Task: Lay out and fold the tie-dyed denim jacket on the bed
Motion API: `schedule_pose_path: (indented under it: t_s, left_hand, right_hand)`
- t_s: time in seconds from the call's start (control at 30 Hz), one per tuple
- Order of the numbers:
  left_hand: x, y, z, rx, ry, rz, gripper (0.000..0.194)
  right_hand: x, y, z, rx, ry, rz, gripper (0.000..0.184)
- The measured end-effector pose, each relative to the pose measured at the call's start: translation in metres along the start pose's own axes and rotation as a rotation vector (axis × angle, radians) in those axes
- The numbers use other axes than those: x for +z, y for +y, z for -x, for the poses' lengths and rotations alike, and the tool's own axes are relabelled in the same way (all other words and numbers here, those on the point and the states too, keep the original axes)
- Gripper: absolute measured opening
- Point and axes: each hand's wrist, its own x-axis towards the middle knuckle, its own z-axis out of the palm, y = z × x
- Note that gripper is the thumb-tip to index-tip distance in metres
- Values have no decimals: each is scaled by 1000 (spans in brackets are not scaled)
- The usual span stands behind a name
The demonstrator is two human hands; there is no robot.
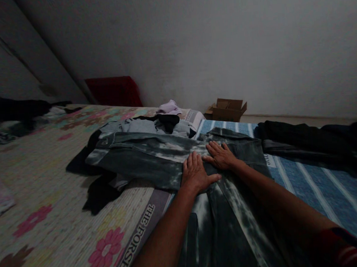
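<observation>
A dark grey-green denim jacket (156, 162) with pale tie-dye patches lies spread out in front of me. One sleeve stretches left across a heap of clothes; the collar side is at the back right. My left hand (197, 176) rests flat on the jacket near the base of that sleeve, thumb stretched to the right. Just beyond and to the right, my right hand (220, 155) also presses flat on the cloth, fingers pointing away to the left. Both hands have their fingers extended and grip nothing.
Grey and black clothes (148, 126) lie under and behind the sleeve on a floral bedspread (60, 167). A blue striped sheet (313, 194) covers the right side, with folded dark clothes (301, 139) on it. A cardboard box (228, 110) and a red object (113, 92) stand by the wall.
</observation>
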Motion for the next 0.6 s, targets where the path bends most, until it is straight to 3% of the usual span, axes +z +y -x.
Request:
schedule_pose_path:
  t_s: [0.33,0.6]
  left_hand:
    - [0,0,1,-9,-18,6,115]
    - [-3,2,2,-10,-42,-2,117]
  right_hand:
    - [-6,5,-10,1,-44,-21,78]
    - [-11,20,-22,163,88,129,70]
